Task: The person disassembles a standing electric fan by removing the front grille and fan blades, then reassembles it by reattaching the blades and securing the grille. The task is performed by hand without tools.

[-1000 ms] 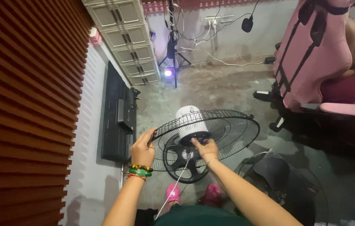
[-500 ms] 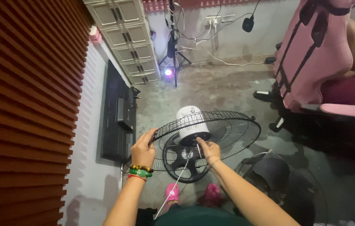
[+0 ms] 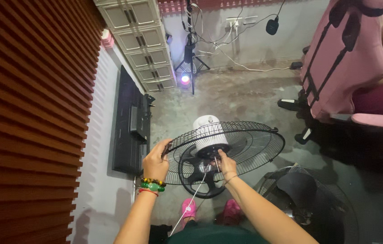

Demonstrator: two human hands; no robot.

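A dark red slatted wall (image 3: 24,113) fills the left side, and a pink padded chair (image 3: 349,58) stands at the right on the grey concrete floor (image 3: 236,97). In the middle, low over the floor, is a round black wire fan guard (image 3: 250,142) with a white ribbed motor housing (image 3: 209,131) behind it. The left hand (image 3: 156,159) is closed on the rim of the guard. The right hand (image 3: 224,163) pinches the black centre hub (image 3: 209,151).

Black wire grille (image 3: 245,140) is showing against a white motor (image 3: 209,131). Green and dark beads (image 3: 153,185) are circling the wrist, while pink slippers (image 3: 188,208) and a pink chair (image 3: 345,58) are glowing beside ribbed red-brown panelling (image 3: 29,104).
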